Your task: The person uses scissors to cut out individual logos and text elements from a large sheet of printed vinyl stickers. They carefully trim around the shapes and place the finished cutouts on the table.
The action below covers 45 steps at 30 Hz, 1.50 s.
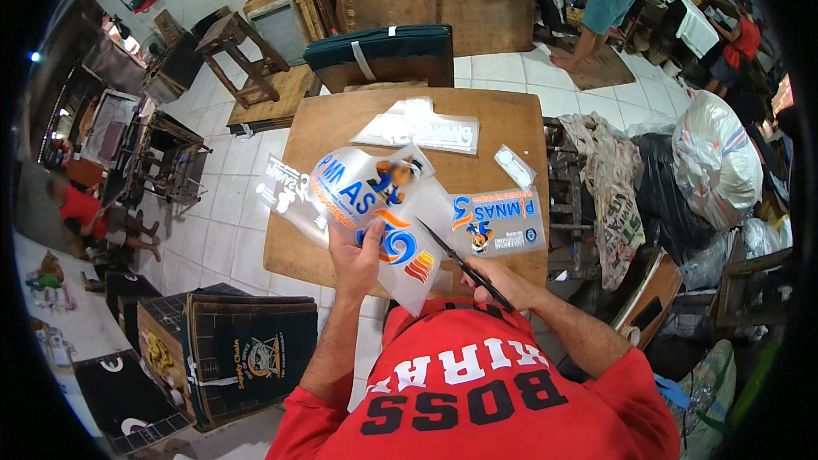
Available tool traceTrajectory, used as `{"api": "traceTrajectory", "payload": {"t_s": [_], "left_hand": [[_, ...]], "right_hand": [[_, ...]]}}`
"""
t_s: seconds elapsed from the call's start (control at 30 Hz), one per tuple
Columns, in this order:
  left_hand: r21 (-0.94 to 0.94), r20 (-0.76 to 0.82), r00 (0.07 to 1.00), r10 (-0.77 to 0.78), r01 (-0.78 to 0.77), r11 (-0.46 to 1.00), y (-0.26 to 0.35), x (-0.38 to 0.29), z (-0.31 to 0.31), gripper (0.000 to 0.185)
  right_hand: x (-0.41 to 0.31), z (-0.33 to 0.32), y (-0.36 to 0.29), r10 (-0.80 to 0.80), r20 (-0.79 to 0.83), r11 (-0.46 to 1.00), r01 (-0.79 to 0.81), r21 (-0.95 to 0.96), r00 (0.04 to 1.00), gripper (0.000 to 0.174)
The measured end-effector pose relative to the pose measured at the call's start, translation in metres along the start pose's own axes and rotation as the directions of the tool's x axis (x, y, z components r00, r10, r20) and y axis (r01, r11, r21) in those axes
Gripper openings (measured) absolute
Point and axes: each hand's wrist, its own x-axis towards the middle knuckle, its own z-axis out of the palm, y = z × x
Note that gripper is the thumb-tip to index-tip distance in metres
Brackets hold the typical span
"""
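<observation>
My left hand grips a printed transparent film sheet with blue and orange lettering and a cartoon figure, its thumb on top. A pair of black scissors is in my right hand, its tips near the sheet's right part; whether the blades are apart is unclear. Under and beside the sheet, on the wooden table, lie a second colour-printed film at the right, white-printed film pieces at the back and a small film piece. Another white-printed film sticks out over the left edge.
Dark fabric-covered boards stand behind the table. A wooden stool is at the back left, a stack of printed dark panels at the lower left. Full plastic bags sit at the right. Other people are at the far left and back right.
</observation>
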Motion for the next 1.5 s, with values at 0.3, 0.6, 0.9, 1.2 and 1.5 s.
{"api": "traceTrajectory", "payload": {"t_s": [0.3, 0.6, 0.9, 1.2, 1.5], "left_hand": [[0.007, 0.050, 0.995, -0.084, 0.083, 0.996, -0.033, -0.009, 0.007, 0.042], [-0.016, 0.115, 0.982, -0.150, 0.152, 0.988, -0.052, -0.016, 0.005, 0.042], [-0.044, 0.095, 0.963, -0.252, 0.257, 0.965, -0.074, -0.018, -0.006, 0.043], [-0.144, 0.060, 0.944, -0.324, 0.329, 0.933, -0.093, -0.016, -0.013, 0.046], [-0.260, 0.055, 0.902, -0.428, 0.427, 0.866, -0.097, -0.014, -0.015, 0.048]], "right_hand": [[-0.009, -0.008, 0.034, 0.245, 0.136, 0.960, -0.259, 0.101, 0.960, 0.062], [-0.012, -0.023, 0.044, 0.400, 0.241, 0.889, -0.438, 0.132, 0.884, 0.065], [0.007, -0.005, 0.076, 0.347, 0.188, 0.895, -0.384, 0.228, 0.919, 0.054], [0.012, -0.005, 0.085, 0.360, 0.213, 0.898, -0.399, 0.183, 0.908, 0.047], [0.013, 0.000, 0.095, 0.416, 0.171, 0.876, -0.444, 0.190, 0.893, 0.033]]}}
